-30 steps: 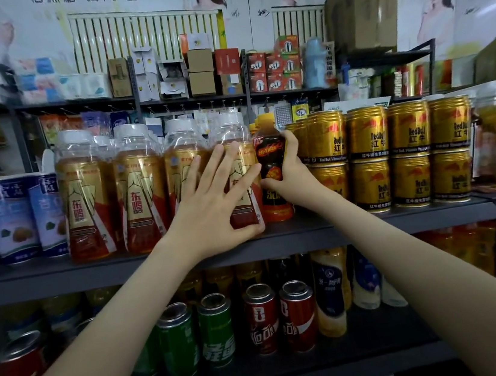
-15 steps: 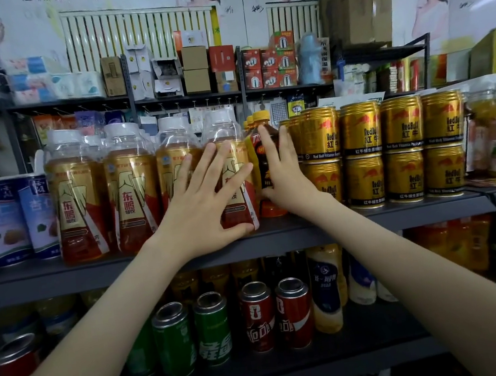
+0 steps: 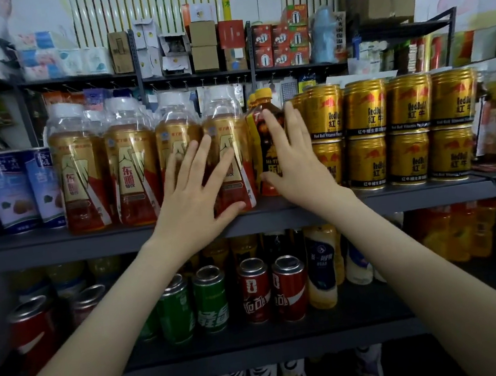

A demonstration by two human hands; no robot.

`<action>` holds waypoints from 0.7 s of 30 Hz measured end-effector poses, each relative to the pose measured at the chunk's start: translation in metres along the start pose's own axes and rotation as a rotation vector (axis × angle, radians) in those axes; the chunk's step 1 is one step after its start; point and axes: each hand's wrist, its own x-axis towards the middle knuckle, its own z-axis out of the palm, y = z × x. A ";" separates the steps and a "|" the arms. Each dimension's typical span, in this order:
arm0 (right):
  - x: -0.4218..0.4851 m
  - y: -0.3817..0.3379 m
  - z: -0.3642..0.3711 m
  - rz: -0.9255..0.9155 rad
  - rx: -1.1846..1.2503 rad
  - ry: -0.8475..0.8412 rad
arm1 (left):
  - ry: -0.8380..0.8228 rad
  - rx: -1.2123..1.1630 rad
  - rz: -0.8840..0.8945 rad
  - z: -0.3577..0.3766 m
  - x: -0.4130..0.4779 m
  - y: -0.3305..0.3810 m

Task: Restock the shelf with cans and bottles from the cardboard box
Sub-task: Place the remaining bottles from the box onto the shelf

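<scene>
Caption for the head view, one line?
Left hand rests flat on white-capped bottles; right hand presses the dark bottle in beside gold cans.

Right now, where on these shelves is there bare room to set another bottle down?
The middle shelf is packed: blue cans, clear bottles, the dark bottle behind the right hand and gold cans stand side by side. The lower shelf has bare board before the orange bottles, right of the cream bottle.
</scene>
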 end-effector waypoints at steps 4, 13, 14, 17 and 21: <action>-0.059 -0.029 -0.010 -0.077 0.089 0.259 | 0.103 -0.219 -0.123 -0.005 -0.045 0.017; -0.186 -0.133 0.099 -0.362 0.511 -0.306 | -0.191 -0.352 -0.528 -0.039 -0.251 0.040; -0.198 -0.148 0.116 -0.384 0.529 -0.381 | -0.243 -0.326 -0.584 -0.046 -0.281 0.038; -0.231 -0.203 0.162 -0.435 0.568 -0.596 | -0.344 -0.220 -0.739 -0.074 -0.366 0.028; -0.275 -0.291 0.215 -0.558 0.606 -0.820 | -0.403 -0.063 -0.962 -0.121 -0.474 0.005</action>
